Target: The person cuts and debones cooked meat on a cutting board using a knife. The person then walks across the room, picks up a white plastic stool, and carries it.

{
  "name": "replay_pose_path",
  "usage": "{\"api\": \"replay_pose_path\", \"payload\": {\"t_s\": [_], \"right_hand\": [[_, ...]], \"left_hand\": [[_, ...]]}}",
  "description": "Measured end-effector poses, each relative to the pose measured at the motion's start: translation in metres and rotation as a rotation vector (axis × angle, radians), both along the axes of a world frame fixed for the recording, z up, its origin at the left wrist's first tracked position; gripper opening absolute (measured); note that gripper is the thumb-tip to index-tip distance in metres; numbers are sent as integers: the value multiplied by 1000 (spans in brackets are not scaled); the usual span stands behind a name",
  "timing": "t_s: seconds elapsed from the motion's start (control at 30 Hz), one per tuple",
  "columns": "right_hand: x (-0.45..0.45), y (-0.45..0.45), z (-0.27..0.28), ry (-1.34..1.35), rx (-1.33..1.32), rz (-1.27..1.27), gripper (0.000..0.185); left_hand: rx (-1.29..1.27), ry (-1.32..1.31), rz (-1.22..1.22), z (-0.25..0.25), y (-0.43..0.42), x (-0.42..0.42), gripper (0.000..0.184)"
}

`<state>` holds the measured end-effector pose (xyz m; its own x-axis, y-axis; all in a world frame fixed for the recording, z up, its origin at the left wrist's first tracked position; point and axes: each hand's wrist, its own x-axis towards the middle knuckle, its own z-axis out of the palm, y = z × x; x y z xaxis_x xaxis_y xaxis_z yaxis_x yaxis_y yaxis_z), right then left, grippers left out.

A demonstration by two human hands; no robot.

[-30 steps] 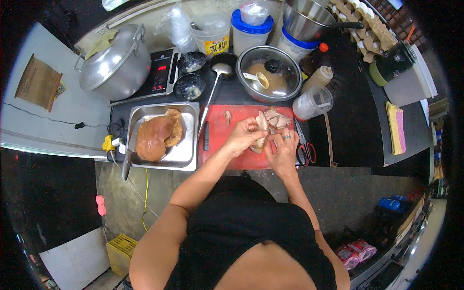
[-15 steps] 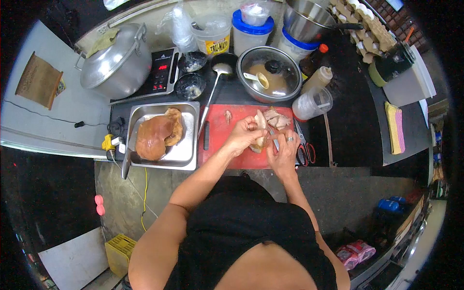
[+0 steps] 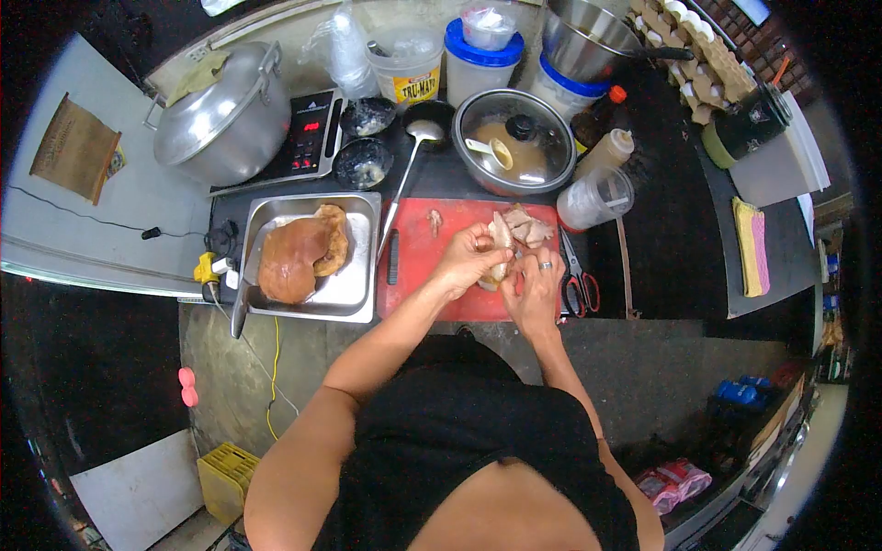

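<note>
A pale, long piece of cooked meat [image 3: 499, 234] is held upright over the red cutting board [image 3: 413, 294]. My left hand [image 3: 464, 264] pinches it from the left, thumb and fingers closed on it. My right hand [image 3: 535, 289], with a ring on one finger, presses its bent fingers against the meat's lower right side; the fingertips are partly hidden. Behind my right hand lies a pile of torn meat pieces [image 3: 530, 230]. A small scrap of meat [image 3: 434, 221] rests near the board's back left. Scissors [image 3: 579, 285] with red and black handles lie beside the board's right edge.
Left of the board, a steel tray [image 3: 363, 298] holds large browned pieces of meat [image 3: 294, 260]. A ladle [image 3: 404, 174] leans in a black bowl. Behind stand a lidded glass-topped pan [image 3: 469, 124], a clear container [image 3: 602, 197], an induction cooker [image 3: 310, 138] and a big pot [image 3: 220, 119].
My right hand has shifted slightly left, and its fingers have come in against the meat. My left hand stays nearly in place, holding the piece. The other things have not visibly moved.
</note>
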<state>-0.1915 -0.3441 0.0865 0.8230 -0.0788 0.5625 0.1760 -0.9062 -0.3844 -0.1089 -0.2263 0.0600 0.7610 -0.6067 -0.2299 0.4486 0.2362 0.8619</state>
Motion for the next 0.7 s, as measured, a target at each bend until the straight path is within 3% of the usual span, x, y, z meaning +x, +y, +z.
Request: {"api": "replay_pose_path", "payload": {"t_s": [0.7], "right_hand": [[1,2,-2,5,-2,-17,19]], "left_hand": [[18,-84,47,2,-1,1,30]]}}
